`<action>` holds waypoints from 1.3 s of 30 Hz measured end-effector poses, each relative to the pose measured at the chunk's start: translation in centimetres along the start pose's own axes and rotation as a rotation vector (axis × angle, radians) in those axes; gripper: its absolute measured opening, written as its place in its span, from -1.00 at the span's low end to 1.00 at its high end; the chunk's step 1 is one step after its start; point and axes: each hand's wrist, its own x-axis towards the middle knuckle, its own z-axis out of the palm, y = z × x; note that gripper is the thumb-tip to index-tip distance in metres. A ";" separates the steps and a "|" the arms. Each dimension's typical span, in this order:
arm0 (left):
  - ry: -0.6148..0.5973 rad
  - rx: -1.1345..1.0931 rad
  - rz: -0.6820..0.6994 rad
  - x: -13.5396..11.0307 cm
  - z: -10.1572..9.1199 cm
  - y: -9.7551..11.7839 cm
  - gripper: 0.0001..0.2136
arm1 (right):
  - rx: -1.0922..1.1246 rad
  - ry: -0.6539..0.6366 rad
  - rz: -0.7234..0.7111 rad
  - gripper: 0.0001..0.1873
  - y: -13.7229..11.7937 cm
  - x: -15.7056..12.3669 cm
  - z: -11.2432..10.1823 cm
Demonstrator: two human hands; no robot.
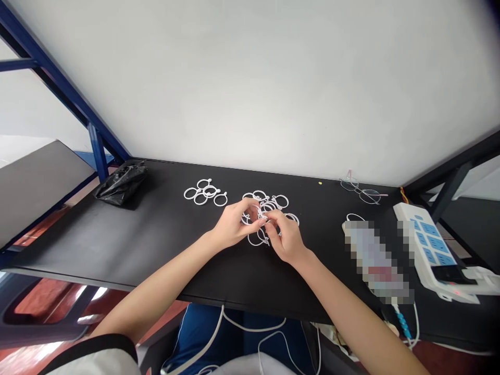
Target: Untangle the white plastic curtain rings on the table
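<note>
My left hand (236,221) and my right hand (285,237) meet over a loose pile of white curtain rings (281,201) on the black table. The left fingers are closed around a white ring (258,211), with thumb and index finger pinching near its small eyelet. My right thumb and index finger pinch at that same spot; whether they grip the ring's eyelet or a small separate part is hidden by the fingertips. Further left lies a smaller group of white rings (201,198), apart from both hands.
A crumpled black plastic bag (122,183) lies at the table's left end. Eyeglasses (369,196) rest at the back right. Nearer stand a blurred-out phone (377,263) on a cable and a white power strip (425,245). A white wall (250,94) rises behind the table.
</note>
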 end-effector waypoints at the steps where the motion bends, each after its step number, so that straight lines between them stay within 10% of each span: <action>1: 0.000 0.000 -0.007 0.0 0.0 0.1 -0.79 | -0.028 -0.030 -0.007 -0.86 0.0 0.0 0.0; 39: -0.169 -0.223 -0.079 0.6 -0.8 0.7 -0.80 | 0.073 -0.042 0.085 -0.87 -0.1 -0.5 0.8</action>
